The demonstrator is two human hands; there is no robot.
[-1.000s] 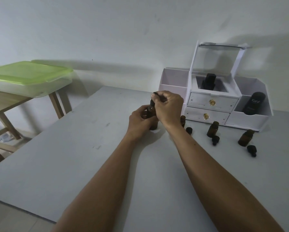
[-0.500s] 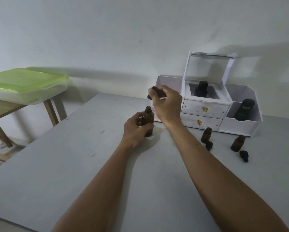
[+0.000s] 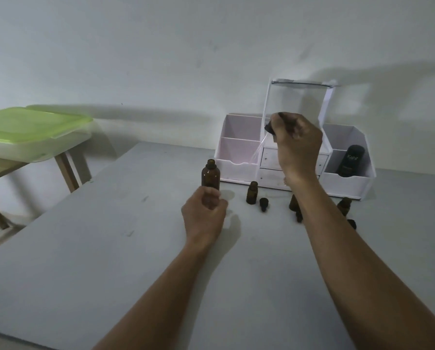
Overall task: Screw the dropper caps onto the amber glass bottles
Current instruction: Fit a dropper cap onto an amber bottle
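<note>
Four amber bottles stood on the tabletop [image 3: 110,248]: one large bottle [image 3: 210,176] and three small bottles [image 3: 252,193]. Four black dropper caps showed: one raised cap [image 3: 270,128] and three lying caps [image 3: 263,203]. There was one black Kahf bottle [image 3: 350,160], one white organiser [image 3: 239,170] and one green-lidded box [image 3: 34,127]. Two hands were counted, a left hand [image 3: 203,213] and a right hand [image 3: 297,145].

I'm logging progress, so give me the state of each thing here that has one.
Big bottle: upright, uncapped.
Dropper cap: off, pinched in right hand.
Left hand: at big bottle's base, grip unclear.
Leftmost small bottle: upright, uncapped.
Loose cap: lying beside it.
Organizer lid: raised.
Green lid: shut.
</note>
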